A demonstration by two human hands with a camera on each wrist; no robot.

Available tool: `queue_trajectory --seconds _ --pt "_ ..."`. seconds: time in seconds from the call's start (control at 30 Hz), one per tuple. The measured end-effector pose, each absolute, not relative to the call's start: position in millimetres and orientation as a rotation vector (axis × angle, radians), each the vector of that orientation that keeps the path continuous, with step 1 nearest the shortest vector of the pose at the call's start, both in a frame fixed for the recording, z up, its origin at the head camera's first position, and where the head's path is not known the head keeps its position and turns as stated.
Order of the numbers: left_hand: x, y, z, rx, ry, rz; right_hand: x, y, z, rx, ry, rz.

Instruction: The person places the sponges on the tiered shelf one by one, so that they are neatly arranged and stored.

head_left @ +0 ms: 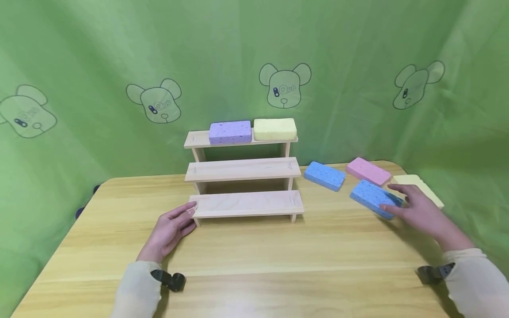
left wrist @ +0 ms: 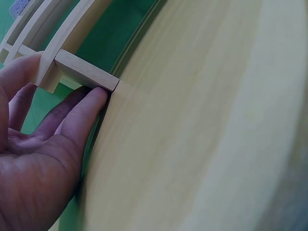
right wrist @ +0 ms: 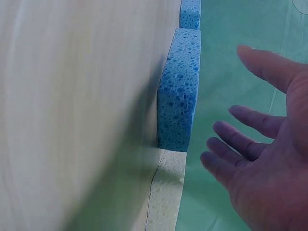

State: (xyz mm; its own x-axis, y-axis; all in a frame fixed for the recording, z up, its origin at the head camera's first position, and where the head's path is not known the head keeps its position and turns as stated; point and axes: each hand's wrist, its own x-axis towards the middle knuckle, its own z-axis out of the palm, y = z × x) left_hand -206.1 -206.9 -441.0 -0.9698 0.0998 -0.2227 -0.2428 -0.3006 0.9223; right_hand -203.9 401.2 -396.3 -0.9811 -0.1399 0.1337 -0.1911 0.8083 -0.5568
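Observation:
A pale wooden three-step stand (head_left: 246, 204) is on the table. My left hand (head_left: 170, 230) holds the left end of its lowest step. In the left wrist view its fingers (left wrist: 98, 94) touch the stand's leg (left wrist: 89, 70). My right hand (head_left: 423, 212) hovers with thumb and fingers spread over a blue sponge (head_left: 370, 196); the right wrist view shows a gap between the hand and this sponge (right wrist: 178, 96). Near it lie another blue sponge (head_left: 324, 175), a pink sponge (head_left: 367, 170) and a pale yellow sponge (head_left: 413, 182), partly hidden by the hand.
On the top step a purple sponge (head_left: 229, 132) and a pale yellow sponge (head_left: 275, 129) sit side by side. The wooden table (head_left: 254, 265) meets a green curtain (head_left: 222, 53) with printed bear heads at the back and sides. A small camera is strapped on each wrist.

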Motion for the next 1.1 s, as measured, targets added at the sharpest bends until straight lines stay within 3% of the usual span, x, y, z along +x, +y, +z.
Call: queue_trajectory --seconds 1.1 --pt "-205 -207 -438 -0.172 1.707 2.362 -212 415 -409 0.207 -3.097 0.808"
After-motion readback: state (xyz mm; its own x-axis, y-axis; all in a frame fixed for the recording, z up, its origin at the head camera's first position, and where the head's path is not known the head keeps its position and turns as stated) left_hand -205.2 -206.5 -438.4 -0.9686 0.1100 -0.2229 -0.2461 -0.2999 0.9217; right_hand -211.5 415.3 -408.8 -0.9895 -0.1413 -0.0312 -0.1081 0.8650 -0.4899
